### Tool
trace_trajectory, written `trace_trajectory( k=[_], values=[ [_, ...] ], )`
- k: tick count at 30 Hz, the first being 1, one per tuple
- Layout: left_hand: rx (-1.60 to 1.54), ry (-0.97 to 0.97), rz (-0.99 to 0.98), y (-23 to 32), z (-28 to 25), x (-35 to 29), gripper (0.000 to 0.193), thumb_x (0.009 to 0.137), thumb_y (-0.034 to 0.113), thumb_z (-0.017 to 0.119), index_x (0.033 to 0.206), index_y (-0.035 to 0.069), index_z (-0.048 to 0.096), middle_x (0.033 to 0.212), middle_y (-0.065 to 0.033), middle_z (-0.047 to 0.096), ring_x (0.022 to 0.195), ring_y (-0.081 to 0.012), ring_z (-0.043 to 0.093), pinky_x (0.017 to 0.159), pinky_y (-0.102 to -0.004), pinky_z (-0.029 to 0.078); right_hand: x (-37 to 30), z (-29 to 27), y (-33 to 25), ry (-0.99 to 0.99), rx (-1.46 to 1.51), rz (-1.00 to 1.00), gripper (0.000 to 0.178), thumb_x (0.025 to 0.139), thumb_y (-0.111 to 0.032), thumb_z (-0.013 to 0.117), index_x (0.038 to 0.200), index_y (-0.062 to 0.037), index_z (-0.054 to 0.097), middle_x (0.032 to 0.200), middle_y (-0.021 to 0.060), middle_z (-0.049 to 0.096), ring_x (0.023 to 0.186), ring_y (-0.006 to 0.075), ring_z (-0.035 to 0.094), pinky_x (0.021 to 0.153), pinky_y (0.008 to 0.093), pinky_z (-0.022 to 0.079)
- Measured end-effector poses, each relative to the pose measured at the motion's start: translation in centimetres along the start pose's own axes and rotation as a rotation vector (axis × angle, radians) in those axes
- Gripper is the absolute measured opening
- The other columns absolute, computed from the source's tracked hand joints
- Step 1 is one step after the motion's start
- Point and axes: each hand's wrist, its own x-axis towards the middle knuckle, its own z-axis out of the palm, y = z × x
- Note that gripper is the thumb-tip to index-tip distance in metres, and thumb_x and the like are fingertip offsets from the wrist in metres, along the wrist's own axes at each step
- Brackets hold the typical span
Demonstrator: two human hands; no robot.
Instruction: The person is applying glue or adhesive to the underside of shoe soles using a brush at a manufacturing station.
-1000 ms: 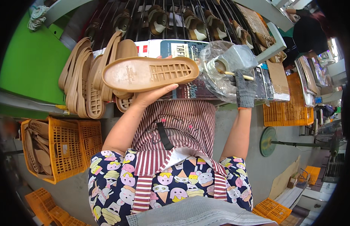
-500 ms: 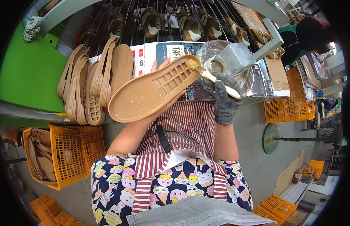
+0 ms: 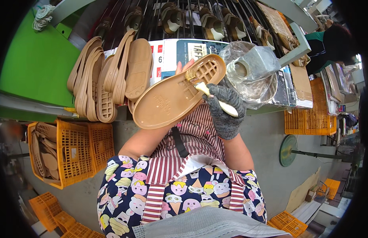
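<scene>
Held up in front of me is a tan shoe sole (image 3: 164,104), tilted, its inner side with the grid of recesses facing me. My left hand (image 3: 185,66) is bare and grips it from beneath; fingertips show past the far edge, and the rest is hidden behind the sole. My right hand (image 3: 228,113), in a dark grey knitted glove, is closed around the pale handle of a brush (image 3: 204,88). Its bristles touch the sole beside the grid, where the heel-end surface looks wet and shiny. Beyond the right hand, a grey metal container (image 3: 257,63) lies tilted in clear plastic.
More tan soles (image 3: 106,97) stand leaning together on the left, beside a green surface (image 3: 29,71). Shoes (image 3: 211,27) sit on the bar rack at the back. An orange crate (image 3: 75,152) of soles stands lower left, and a green round base (image 3: 287,150) on the floor right.
The brush has moved from the sole's heel tip inward along the grid, toward the left. The heel end looks shinier. The view has shifted slightly, and my left hand still holds the sole.
</scene>
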Motion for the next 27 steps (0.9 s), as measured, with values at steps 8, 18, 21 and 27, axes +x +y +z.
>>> trace_trajectory(
  k=[8, 18, 21, 27],
  values=[
    [-1.449, 0.307, -0.302, -3.3, 4.3, 0.2, 0.052, 0.098, 0.037, 0.024, 0.141, 0.01, 0.018, 0.138, -0.0066, 0.036, 0.129, -0.0129, 0.033, 0.112, -0.0353, 0.014, -0.1, 1.4, -2.1, -0.113, -0.124, -0.174, 0.024, 0.069, -0.006, 0.074, 0.092, -0.0049, 0.065, 0.091, 0.0093, 0.067, 0.082, 0.0221, 0.065, 0.074, 0.0315, 0.051],
    [-1.283, 0.39, -0.088, -3.4, 6.3, 0.3, 0.07, 0.083, 0.03, 0.059, 0.137, 0.005, 0.024, 0.137, -0.0098, 0.037, 0.129, -0.0188, 0.032, 0.113, -0.0361, 0.01, -0.7, 3.4, -4.4, -0.295, -0.083, -0.245, 0.027, 0.07, -0.012, 0.075, 0.094, -0.0064, 0.064, 0.091, 0.011, 0.066, 0.08, 0.0251, 0.065, 0.071, 0.0336, 0.052],
    [-0.741, 0.29, -0.074, -3.0, 4.5, 0.3, 0.067, 0.081, 0.031, 0.061, 0.135, 0.006, 0.031, 0.137, -0.0093, 0.037, 0.131, -0.0198, 0.029, 0.113, -0.038, 0.009, -0.8, 4.0, -4.8, -0.321, -0.043, -0.255, 0.028, 0.07, -0.014, 0.075, 0.094, -0.0063, 0.064, 0.09, 0.011, 0.066, 0.079, 0.0255, 0.065, 0.07, 0.0341, 0.052],
    [-1.235, 0.16, -0.102, -3.6, 4.5, -0.2, 0.06, 0.083, 0.029, 0.059, 0.135, 0.014, 0.033, 0.138, -0.0079, 0.036, 0.131, -0.0174, 0.028, 0.114, -0.0367, 0.01, -1.1, 4.5, -5.3, -0.414, -0.057, -0.284, 0.028, 0.07, -0.018, 0.075, 0.094, -0.0069, 0.065, 0.092, 0.0095, 0.066, 0.08, 0.0241, 0.064, 0.07, 0.0334, 0.051]
  ],
)
